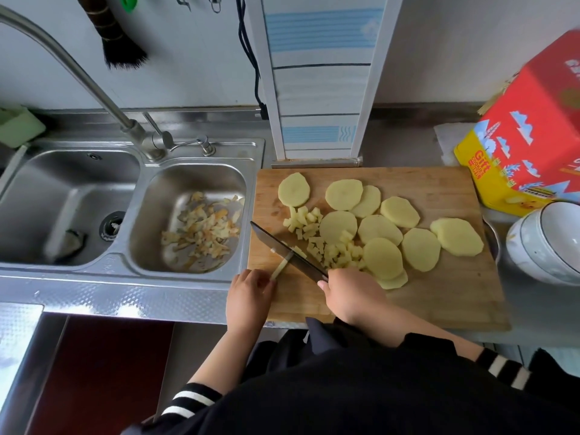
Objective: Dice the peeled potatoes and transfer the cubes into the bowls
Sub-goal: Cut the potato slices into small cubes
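Currently right hand [351,293] wraps the handle of a dark knife [287,252], blade angled across a potato strip [280,268] near the cutting board's [439,296] front-left edge. Left hand [249,296] pinches the strip's near end, fingers curled. Potato cubes [317,240] heaped mid-board; round potato slices [417,240] spread toward the far and right edges. White bowls [543,246] just off the right edge. Peelings [204,227] in the sink [251,152].

Soft daylight, wide-angle edge distortion, blurred corners.
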The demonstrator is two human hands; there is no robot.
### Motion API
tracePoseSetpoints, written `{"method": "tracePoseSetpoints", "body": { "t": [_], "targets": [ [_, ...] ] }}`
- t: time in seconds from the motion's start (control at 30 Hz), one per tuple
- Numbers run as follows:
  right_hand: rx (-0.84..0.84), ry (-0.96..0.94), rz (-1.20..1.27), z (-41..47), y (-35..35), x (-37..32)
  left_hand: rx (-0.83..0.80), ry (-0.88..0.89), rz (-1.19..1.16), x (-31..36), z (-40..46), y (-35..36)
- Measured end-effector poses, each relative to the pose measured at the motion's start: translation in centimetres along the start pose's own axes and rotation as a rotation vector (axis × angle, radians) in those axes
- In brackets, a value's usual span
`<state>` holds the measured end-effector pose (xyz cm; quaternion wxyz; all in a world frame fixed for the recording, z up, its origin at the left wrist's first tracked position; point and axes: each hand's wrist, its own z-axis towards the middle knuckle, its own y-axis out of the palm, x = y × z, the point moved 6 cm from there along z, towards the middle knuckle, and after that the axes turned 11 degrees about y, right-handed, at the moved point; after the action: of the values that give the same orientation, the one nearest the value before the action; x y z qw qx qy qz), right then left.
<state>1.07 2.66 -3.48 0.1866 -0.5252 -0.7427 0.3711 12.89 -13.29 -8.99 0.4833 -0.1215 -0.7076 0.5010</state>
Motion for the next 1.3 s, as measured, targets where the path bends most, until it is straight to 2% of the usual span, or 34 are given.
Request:
{"method": "tracePoseSetpoints", "body": {
  "t": [0.3, 0.47, 0.7, 1.07, 1.3],
  "targets": [
    [0.068, -0.061, 0.013, -1.0, -1.0, -0.7, 0.002, -0.015, -0.006, -0.3, -0.3, 0.1],
    [0.002, -0.062, -0.025, -0.5, 0.0, -1.4, 0.017, -0.008, -0.002, -0.4, -0.6, 0.1],
    [0.029, -0.049, 0.047, -0.2, -0.4, -1.4, 0.005, -0.010, -0.008, -0.2, -0.7, 0.1],
    [0.001, -0.084, -0.052, -1.0, 0.1, -2.6, -0.012, -0.047, -0.018, -0.5, -1.0, 0.2],
    [0.071, -0.083, -0.002, -1.1, -0.4, -2.2, -0.007, -0.026, 0.012, -0.1, -0.7, 0.2]
  ]
}}
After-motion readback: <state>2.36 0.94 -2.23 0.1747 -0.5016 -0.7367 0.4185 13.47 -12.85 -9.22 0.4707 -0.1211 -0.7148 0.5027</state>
